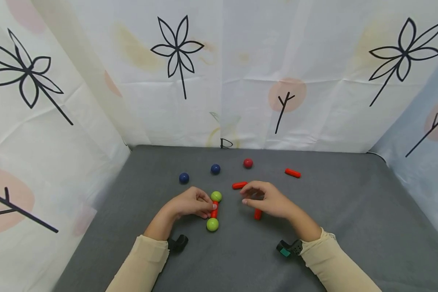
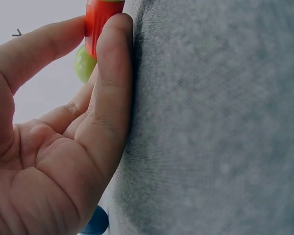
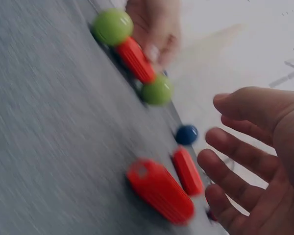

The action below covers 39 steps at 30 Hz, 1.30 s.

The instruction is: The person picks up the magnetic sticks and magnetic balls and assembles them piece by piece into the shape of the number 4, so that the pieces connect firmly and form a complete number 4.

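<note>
My left hand (image 1: 194,203) pinches a red ridged rod (image 1: 214,211) between thumb and fingers. One green ball (image 1: 216,196) sits on the rod's far end and another green ball (image 1: 212,224) on its near end, dumbbell-like, at the table surface. To the right, my right hand (image 1: 268,199) hovers with relaxed, spread fingers and nothing between them. Partly beneath it in the head view lies a red rod (image 1: 258,214); a second loose red rod (image 1: 239,185) lies just beyond its fingertips. The right wrist view shows the nearer loose rod (image 3: 160,191) with a hole in its end.
Two blue balls, the left one (image 1: 184,178) and the right one (image 1: 215,169), lie farther back on the grey table (image 1: 350,211). Beside them is a red ball (image 1: 247,163). Another red rod (image 1: 293,173) lies at the back right. Patterned white curtains (image 1: 241,81) border the table.
</note>
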Motion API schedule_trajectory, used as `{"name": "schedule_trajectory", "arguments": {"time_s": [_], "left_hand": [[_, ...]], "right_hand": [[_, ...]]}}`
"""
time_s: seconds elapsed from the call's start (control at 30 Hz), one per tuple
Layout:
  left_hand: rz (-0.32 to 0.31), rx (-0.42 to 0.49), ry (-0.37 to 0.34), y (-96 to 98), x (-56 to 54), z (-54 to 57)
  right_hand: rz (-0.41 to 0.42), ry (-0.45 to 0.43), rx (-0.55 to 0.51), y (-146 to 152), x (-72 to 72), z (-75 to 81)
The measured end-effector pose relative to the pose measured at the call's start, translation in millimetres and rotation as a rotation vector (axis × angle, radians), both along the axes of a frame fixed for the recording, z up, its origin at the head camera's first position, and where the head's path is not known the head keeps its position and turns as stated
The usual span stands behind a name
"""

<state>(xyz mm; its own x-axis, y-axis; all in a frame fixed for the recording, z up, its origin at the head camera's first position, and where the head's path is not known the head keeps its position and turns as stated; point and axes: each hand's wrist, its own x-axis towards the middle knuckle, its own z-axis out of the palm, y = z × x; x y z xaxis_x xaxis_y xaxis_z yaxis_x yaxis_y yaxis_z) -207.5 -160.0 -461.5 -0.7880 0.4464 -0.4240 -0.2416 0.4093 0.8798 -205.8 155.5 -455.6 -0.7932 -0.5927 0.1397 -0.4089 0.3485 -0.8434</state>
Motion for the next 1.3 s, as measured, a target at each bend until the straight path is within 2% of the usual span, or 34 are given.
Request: {"name": "schedule_trajectory", "arguments": {"time_s": [0.27,0.47,0.7,1.07,1.3], "left_hand": [[-0.008,-0.001,0.008,0.3,-0.5,-0.7],[-0.008,-0.003,0.017,0.7,0.7,1.9],[-0.010,0.011,0.013,0.3,1.7,2.9],[0.006,0.010,0.004,-0.6,1.5,3.1],[0.023,0.004,0.000,-2.4,0.9,3.4]], "right_hand": [[0.075,-0.085,0.090,41.6,-15.3,1.8],[0.140,-0.134,0.099,60.4,-19.8,-2.1],[0.168,-0.171,0.113,58.4,-19.0,-2.3],[0.152,-0.150,0.118,53.2,-20.5,-10.1],[0.143,-0.126,0.127,51.9,-19.9,-9.3]]}}
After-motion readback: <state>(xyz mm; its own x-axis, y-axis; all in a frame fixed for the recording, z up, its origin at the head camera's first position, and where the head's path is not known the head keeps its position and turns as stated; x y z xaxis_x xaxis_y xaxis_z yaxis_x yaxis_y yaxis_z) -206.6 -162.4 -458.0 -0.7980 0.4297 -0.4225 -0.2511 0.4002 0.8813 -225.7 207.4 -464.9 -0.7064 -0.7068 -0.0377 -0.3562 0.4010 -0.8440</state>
